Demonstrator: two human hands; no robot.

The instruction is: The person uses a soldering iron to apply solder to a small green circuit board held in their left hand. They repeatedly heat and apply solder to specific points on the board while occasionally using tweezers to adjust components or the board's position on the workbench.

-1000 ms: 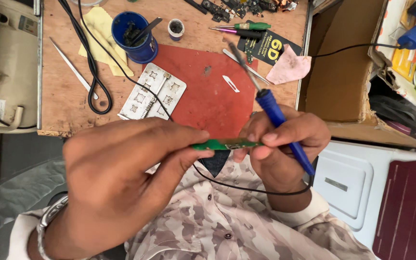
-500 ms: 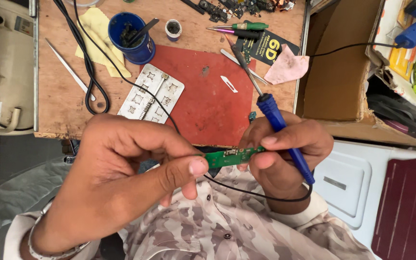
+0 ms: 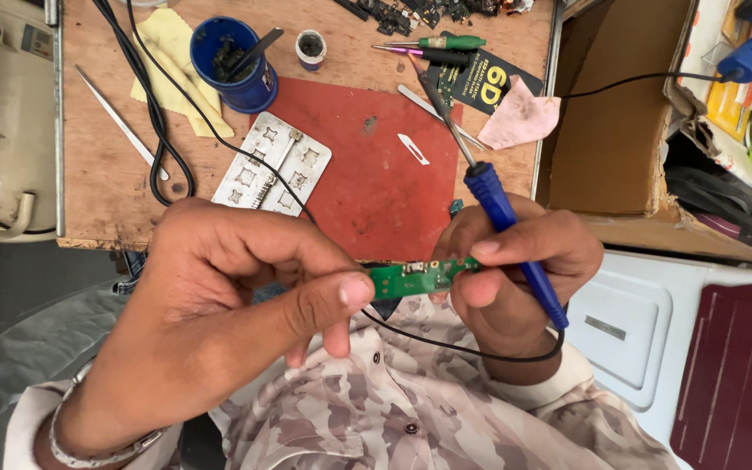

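A small green circuit board (image 3: 411,278) is held level between my two hands, close to my chest. My left hand (image 3: 228,305) pinches its left end between thumb and fingers. My right hand (image 3: 515,270) pinches the board's right end and also grips a blue-handled soldering iron (image 3: 502,218). The iron's metal tip (image 3: 441,109) points up and left over the bench, and its black cord (image 3: 463,348) loops under my right wrist.
A red mat (image 3: 376,165) lies on the wooden bench (image 3: 97,174), with a metal stencil plate (image 3: 271,165), a blue cup (image 3: 228,65), tweezers (image 3: 119,126), screwdrivers (image 3: 437,43) and a pink cloth (image 3: 520,113). A cardboard box (image 3: 620,113) stands at right.
Both hands have drawn the board slightly lower and turned it flatter, showing more of its face. The iron stays in my right hand.
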